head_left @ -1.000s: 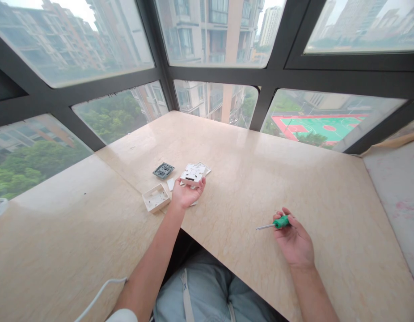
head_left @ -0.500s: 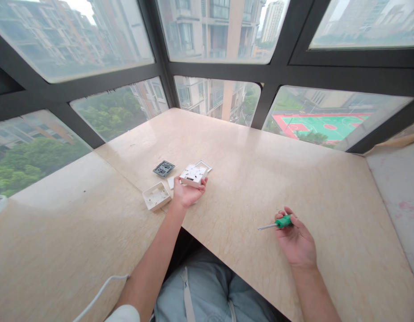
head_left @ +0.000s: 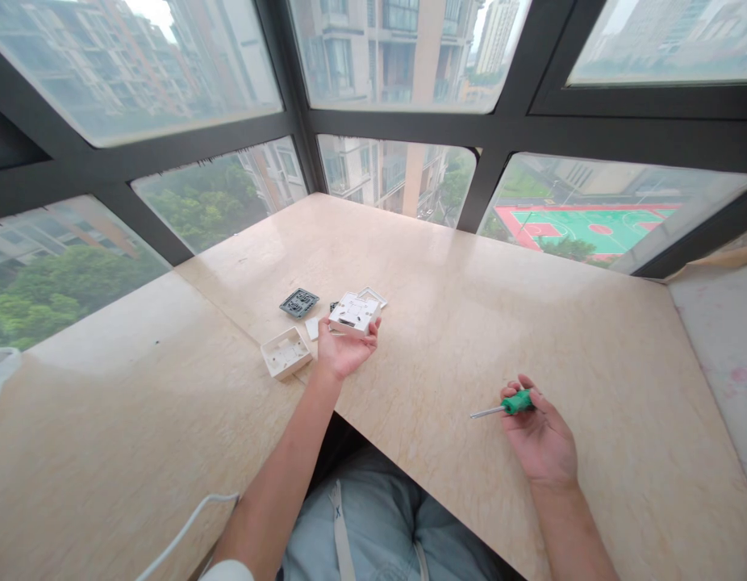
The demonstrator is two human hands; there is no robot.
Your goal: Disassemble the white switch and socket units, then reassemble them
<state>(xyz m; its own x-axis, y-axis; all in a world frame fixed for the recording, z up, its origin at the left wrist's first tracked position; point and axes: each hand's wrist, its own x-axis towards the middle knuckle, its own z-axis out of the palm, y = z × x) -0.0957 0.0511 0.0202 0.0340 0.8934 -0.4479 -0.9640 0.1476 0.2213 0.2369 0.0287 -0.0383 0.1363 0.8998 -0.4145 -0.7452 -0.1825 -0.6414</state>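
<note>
Okay, we're clasping white electrical module (head_left: 354, 313) in left hand (head_left: 348, 355), pinching green-handled screwdriver (head_left: 517, 402) in right hand (head_left: 541, 444), by near edge of table (head_left: 434, 371).

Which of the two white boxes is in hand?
The flat-faced white box, held in the left hand; the open white box sits on the table.

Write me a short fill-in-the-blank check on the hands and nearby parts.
1. The right hand holds a screwdriver with a ____ handle.
2. The boxy part in the left hand is coloured ____.
3. The open box rests on the table to the ____ of the left hand.

Missing words: green; white; left.
</note>
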